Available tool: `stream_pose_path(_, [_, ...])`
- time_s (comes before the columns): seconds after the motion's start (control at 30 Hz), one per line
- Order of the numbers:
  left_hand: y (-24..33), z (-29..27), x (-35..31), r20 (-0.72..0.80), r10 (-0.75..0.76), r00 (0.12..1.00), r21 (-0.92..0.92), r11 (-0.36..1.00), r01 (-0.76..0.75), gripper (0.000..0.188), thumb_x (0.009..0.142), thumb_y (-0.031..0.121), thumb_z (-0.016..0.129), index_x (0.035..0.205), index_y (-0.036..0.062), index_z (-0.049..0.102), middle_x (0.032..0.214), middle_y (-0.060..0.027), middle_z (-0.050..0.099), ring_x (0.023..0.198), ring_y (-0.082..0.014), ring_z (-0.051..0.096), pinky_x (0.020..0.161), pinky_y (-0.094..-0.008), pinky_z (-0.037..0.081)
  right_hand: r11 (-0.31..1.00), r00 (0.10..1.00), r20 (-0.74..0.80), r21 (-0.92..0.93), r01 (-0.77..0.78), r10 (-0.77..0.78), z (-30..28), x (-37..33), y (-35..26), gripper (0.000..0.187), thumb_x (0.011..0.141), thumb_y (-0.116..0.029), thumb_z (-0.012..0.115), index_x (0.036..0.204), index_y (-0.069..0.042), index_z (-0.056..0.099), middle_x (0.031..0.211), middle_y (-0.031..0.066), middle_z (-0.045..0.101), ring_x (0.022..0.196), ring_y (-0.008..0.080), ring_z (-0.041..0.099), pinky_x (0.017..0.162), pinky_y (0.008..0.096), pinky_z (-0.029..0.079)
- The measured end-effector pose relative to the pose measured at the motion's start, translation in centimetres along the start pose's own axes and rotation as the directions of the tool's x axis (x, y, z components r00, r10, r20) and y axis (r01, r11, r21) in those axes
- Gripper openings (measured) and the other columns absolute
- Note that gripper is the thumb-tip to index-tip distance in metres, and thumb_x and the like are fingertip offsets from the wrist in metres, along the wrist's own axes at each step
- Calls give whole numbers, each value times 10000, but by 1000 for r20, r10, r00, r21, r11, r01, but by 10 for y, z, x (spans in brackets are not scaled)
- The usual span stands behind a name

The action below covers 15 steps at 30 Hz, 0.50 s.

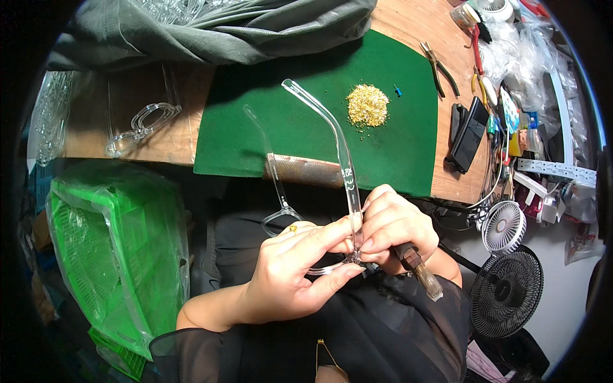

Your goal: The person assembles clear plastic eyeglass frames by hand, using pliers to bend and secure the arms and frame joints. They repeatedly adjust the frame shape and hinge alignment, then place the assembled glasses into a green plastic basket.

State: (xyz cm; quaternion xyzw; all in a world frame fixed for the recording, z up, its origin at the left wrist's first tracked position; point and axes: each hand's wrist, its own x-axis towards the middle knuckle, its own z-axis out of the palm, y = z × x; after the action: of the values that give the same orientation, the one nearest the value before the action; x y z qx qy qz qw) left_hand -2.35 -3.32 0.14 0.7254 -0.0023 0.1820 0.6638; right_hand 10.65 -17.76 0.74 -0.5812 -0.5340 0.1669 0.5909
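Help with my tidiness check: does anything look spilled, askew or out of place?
Mildly: the gold bits lie in a loose heap on the green mat, with no tray visible and some strays around, so they could look spilled, though the heap may be deliberate. The held glasses show no clear damage.

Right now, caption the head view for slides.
Left hand and right hand hold clear glasses; golden bits lie on a green mat.
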Motion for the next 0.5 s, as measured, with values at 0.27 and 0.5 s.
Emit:
stream_pose_path(0.27, [-1,-2,0,24,-20,1000,-37,999,21,542,712,88,771,1195,-50,568,893,-117,692,769,-227,671,692,-290,501,1000,1000,29,17,-5,5,-1,3,0,153,745,-113,756,842,-62,649,802,45,654,711,208,597,661,329,435])
stream_pose_path(0.5, [-2,-1,-3,23,-24,999,-14,1000,24,533,716,97,771,1191,-46,573,858,-106,689,766,-226,672,689,-296,502,998,994,107,-48,44,-38,-6,5,0,168,763,-136,742,875,-63,640,824,42,644,717,211,598,659,325,435])
